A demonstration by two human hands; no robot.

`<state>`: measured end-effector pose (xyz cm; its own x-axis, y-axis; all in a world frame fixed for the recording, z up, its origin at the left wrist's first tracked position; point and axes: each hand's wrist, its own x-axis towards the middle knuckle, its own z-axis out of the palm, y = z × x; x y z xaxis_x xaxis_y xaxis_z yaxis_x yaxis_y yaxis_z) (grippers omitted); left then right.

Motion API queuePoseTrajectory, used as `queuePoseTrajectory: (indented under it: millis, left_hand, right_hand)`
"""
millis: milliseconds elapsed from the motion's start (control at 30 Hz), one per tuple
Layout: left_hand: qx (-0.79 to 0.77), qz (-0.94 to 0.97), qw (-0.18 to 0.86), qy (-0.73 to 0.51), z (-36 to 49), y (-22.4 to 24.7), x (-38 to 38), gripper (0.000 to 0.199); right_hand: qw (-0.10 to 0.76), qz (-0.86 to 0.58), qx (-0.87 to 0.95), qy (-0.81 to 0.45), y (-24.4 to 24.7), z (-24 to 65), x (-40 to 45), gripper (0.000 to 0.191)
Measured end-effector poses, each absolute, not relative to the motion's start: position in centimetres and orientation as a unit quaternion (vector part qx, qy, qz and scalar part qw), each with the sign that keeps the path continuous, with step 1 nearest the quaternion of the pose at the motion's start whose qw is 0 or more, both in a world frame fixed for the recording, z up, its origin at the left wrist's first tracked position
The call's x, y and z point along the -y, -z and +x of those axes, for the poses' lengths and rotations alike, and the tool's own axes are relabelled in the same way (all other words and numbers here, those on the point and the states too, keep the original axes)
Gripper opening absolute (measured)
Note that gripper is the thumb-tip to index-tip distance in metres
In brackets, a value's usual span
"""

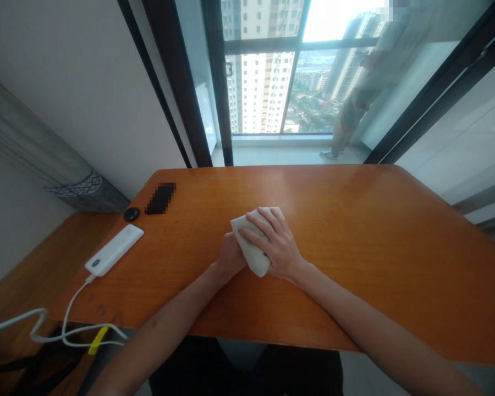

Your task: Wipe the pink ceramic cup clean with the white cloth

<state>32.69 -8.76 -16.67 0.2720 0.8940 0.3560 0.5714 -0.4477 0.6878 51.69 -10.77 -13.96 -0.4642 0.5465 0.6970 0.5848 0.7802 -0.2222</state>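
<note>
In the head view, a white folded cloth (253, 254) is between my two hands, above the middle of the wooden table (355, 231). My right hand (278, 245) lies over its upper face, fingers slightly apart and pressed onto it. From the other side my left hand (231, 256) holds the cloth, with its fingers hidden behind the fabric. One rounded corner of the cloth hangs down between my wrists.
At the table's left side lie a white power bank (114, 250) with a white cable (68, 313), a small round black object (131, 214) and a blurred dark phone-like rectangle (160, 198). Beyond the far edge is a glass door (268, 82); a person's reflection shows in it.
</note>
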Motion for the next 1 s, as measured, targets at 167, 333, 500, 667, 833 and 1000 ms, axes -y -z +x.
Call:
queuePoseTrajectory:
  millis: [167,333,500,667,833,1000]
  left_hand:
    - [-0.494,0.775,0.189,-0.345,32.9,15.9,9.1,0.047]
    - [-0.495,0.795,0.192,-0.292,32.8,16.1,9.0,0.013]
    - [-0.492,0.768,0.198,-0.36,33.1,15.4,9.3,0.058]
    - [-0.484,0.786,0.211,-0.321,33.0,15.7,9.1,0.014]
    - [-0.481,0.767,0.213,-0.367,33.2,15.2,9.4,0.06]
    - [-0.489,0.783,0.212,-0.32,33.2,15.6,9.1,0.029]
  right_hand:
    - [0.473,-0.393,0.788,-0.028,14.4,52.2,10.7,0.061]
    - [0.433,-0.313,0.845,0.016,14.7,51.7,11.0,0.063]
    - [0.523,-0.407,0.746,-0.07,14.9,51.8,10.7,0.053]
    - [0.447,-0.333,0.831,-0.002,14.6,51.7,11.3,0.061]
    - [0.535,-0.432,0.722,-0.075,14.6,51.9,10.6,0.051]
    - [0.45,-0.331,0.83,-0.009,14.3,52.1,11.2,0.064]
